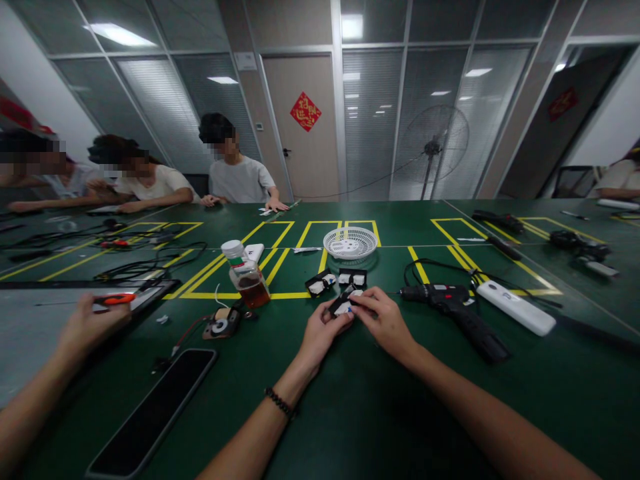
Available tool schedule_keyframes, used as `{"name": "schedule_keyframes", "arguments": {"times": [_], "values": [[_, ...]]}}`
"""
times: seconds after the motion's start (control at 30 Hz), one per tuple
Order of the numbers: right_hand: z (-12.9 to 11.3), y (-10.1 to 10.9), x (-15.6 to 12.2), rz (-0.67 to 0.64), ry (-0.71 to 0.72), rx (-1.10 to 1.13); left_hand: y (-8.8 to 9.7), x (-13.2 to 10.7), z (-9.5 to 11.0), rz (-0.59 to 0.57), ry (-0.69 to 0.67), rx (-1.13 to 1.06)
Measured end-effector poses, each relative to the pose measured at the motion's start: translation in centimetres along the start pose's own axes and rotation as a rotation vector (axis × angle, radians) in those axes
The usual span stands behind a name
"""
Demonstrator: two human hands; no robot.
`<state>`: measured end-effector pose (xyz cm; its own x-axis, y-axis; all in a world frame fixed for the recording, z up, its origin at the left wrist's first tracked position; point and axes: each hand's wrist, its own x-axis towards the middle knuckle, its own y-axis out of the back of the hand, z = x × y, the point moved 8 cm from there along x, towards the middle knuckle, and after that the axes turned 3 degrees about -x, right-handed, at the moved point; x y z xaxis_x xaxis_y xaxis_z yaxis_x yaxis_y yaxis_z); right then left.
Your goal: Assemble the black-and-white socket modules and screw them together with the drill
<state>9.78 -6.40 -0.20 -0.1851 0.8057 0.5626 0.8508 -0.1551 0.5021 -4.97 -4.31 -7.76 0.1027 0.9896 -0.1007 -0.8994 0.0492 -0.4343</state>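
Both my hands meet over the green table around a small black piece with white parts and a spot of blue (344, 306). My left hand (320, 331), with a dark bead bracelet at the wrist, grips it from the left. From the right, the closed fingers of my right hand (384, 316) pinch its upper side. Fingers cover much of the piece, so its exact kind does not show. Just beyond lie two similar black-and-white pieces, one tilted (321, 284) and one facing me (353, 277). A white round slotted grille (350, 244) lies farther back.
Right of my hands are a black power drill (453, 310) and a white power strip (515, 307). Leftward are a jar of brown liquid (249, 277), a small wired device (223, 325) and a phone (157, 413). Another person's hand (93, 327) holds an orange-handled screwdriver (115, 299). Several people sit beyond.
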Motion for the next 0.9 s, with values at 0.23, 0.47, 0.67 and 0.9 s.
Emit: {"name": "schedule_keyframes", "arguments": {"times": [0.23,0.47,0.67,0.9], "values": [[0.0,0.0,0.0,0.006,0.014,0.026,0.0,0.0,-0.1,-0.013,0.006,-0.015],[0.4,0.2,0.1,0.012,0.020,0.078,-0.5,-0.4,0.1,-0.069,0.033,0.015],[0.9,0.3,0.0,0.055,-0.025,0.120,-0.9,-0.6,0.2,-0.130,0.080,-0.041],[0.0,-0.9,-0.5,-0.026,-0.050,0.160,-1.4,-1.1,0.5,-0.180,0.113,-0.132]]}}
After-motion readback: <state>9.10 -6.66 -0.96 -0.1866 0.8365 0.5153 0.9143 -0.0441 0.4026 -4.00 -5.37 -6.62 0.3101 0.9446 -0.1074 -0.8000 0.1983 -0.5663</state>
